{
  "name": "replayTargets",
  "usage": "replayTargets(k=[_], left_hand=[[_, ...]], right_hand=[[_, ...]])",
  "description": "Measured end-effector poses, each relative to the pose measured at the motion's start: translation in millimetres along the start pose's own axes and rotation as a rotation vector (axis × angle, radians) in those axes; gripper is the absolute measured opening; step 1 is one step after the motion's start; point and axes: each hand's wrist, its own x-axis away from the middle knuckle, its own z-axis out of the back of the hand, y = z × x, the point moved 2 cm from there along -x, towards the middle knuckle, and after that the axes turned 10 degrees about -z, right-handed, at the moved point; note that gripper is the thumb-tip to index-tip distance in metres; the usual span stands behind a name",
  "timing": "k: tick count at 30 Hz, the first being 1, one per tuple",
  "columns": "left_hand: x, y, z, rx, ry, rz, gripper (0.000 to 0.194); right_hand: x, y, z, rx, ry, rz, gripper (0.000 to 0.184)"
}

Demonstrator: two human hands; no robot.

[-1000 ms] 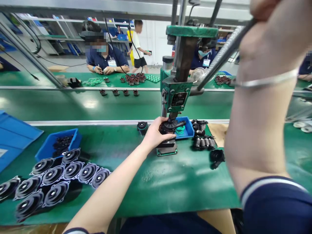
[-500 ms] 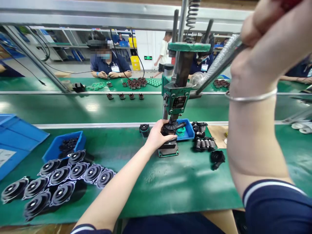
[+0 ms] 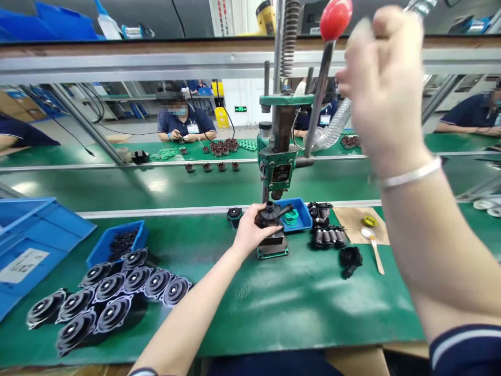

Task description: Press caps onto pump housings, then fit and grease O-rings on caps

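Note:
My left hand (image 3: 256, 228) is closed around a black plastic pump housing (image 3: 271, 213) with a side spout, on the base of a green hand press (image 3: 279, 167). The press ram stands a little above the housing. Up at the right, my right hand (image 3: 385, 89) is blurred, fingers loosely curled and apart, with nothing seen in it. It is beside the red knob (image 3: 335, 20) of the press lever, apart from it. Behind the housing, a blue tray (image 3: 303, 219) holds green rings (image 3: 290, 217).
Several black motor housings (image 3: 111, 287) stand at the left by a blue bin (image 3: 135, 245) of small black parts. Right of the press lie black parts (image 3: 329, 235), another pump housing (image 3: 349, 259) and a wooden stick (image 3: 378, 256). A co-worker (image 3: 186, 120) sits across.
The press lever has swung up and the ram has risen off the housing. My right hand has come away from the knob. The view has tilted up; my left hand keeps its hold.

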Motion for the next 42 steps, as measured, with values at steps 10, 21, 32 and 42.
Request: replayTargets(k=[10, 21, 32, 42], left_hand=[[62, 71, -38.7, 0.017, -0.346, -0.454, 0.056], [-13, -71, 53.1, -0.935, -0.302, 0.193, 0.074], [11, -52, 48.3, -0.977, -0.554, 0.213, 0.054], [119, -1, 47.0, -0.479, -0.614, -0.010, 0.055]], right_hand=[[254, -5, 46, 0.266, -0.596, 0.030, 0.042], [263, 248, 241, 0.937, -0.184, -0.657, 0.054], [259, 192, 176, 0.626, -0.552, -0.492, 0.038], [315, 102, 94, 0.388, -0.973, -0.521, 0.019]])
